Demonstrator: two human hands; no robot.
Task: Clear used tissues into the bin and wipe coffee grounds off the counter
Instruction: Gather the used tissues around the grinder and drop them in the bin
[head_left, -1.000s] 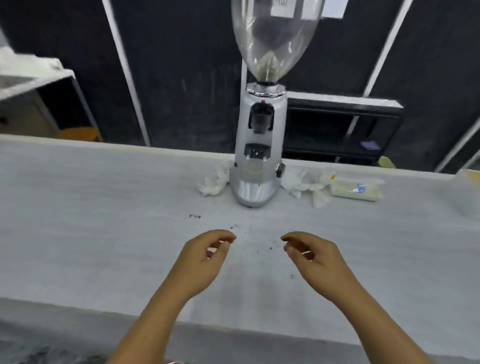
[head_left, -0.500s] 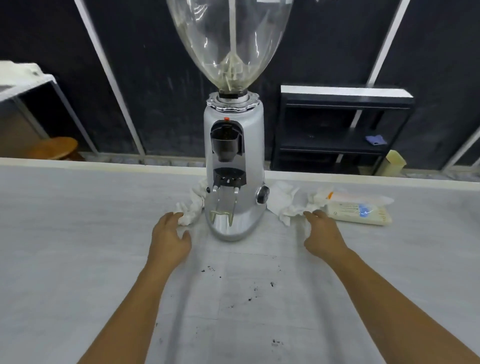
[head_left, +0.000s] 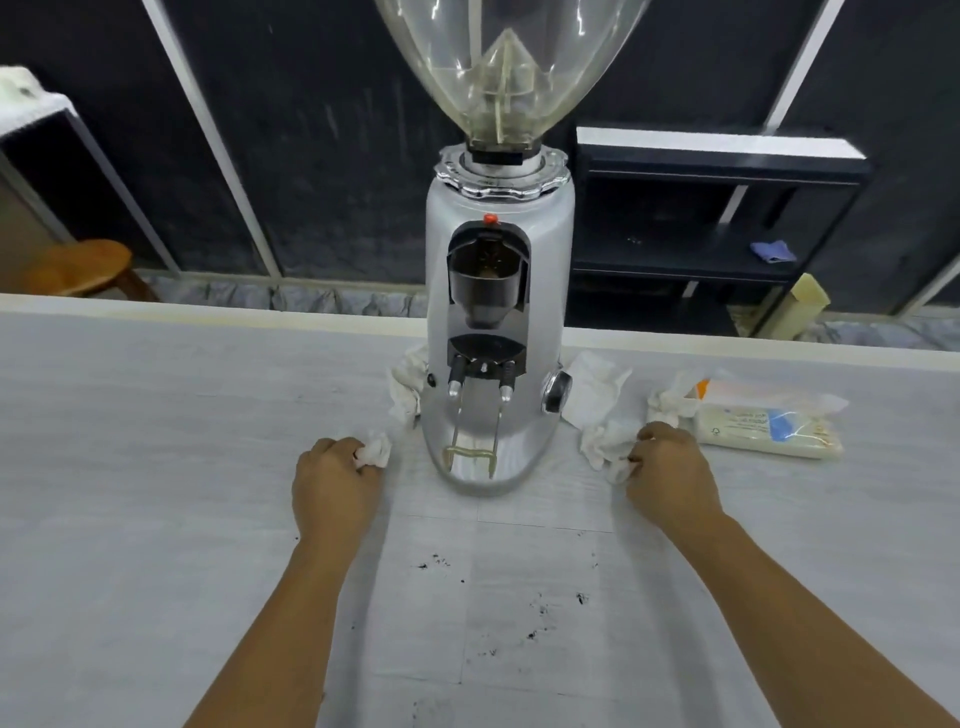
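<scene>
My left hand (head_left: 335, 486) is closed around a crumpled white tissue (head_left: 375, 450) on the counter, left of the silver coffee grinder (head_left: 496, 332). More white tissue (head_left: 408, 387) lies against the grinder's left side. My right hand (head_left: 670, 475) grips the near end of another crumpled tissue (head_left: 597, 410) that spreads along the grinder's right side. A further tissue wad (head_left: 672, 402) sits beside the wipes pack. Dark coffee grounds (head_left: 540, 610) are scattered on the grey counter (head_left: 130, 467) between my forearms. No bin is in view.
A plastic pack of wipes (head_left: 769, 428) lies right of my right hand. Beyond the counter's far edge stand a black shelf unit (head_left: 717, 208) with a blue cloth (head_left: 774, 251), a wooden stool (head_left: 78, 267) at left, and dark wall panels.
Both hands reached forward from the counter's middle to either side of the grinder and closed on the tissues. The view moved closer to the grinder.
</scene>
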